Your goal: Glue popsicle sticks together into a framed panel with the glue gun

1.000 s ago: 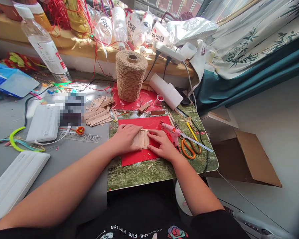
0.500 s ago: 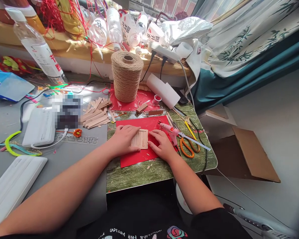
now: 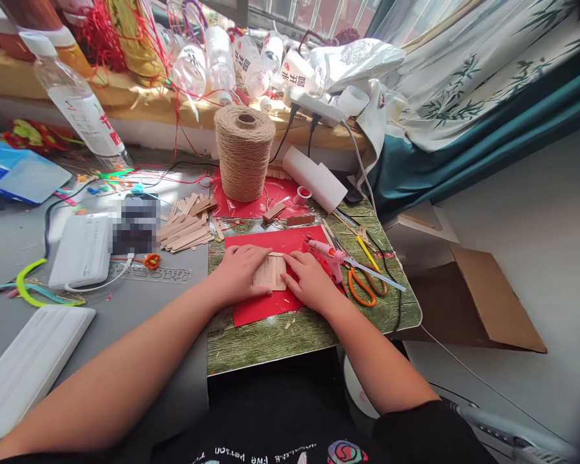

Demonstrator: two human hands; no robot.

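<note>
A small panel of wooden craft sticks (image 3: 269, 272) lies side by side on a red paper sheet (image 3: 263, 308), which rests on a green wood-print board (image 3: 294, 336). My left hand (image 3: 239, 270) lies flat, fingertips on the panel's left edge. My right hand (image 3: 309, 280) lies flat too, its fingers over the panel's right part. Both hands press down on the panel and grip nothing. A pink glue gun (image 3: 329, 252) lies just right of my right hand.
Orange-handled scissors (image 3: 365, 283) lie beside the glue gun. A jute twine spool (image 3: 244, 153) stands behind, with loose sticks (image 3: 186, 227) to its left. White boxes (image 3: 81, 250) and cables sit on the grey table. A cardboard sheet (image 3: 493, 303) lies on the floor at right.
My right hand has slid a little left, covering more of the stick panel. My left hand stays at the panel's left edge.
</note>
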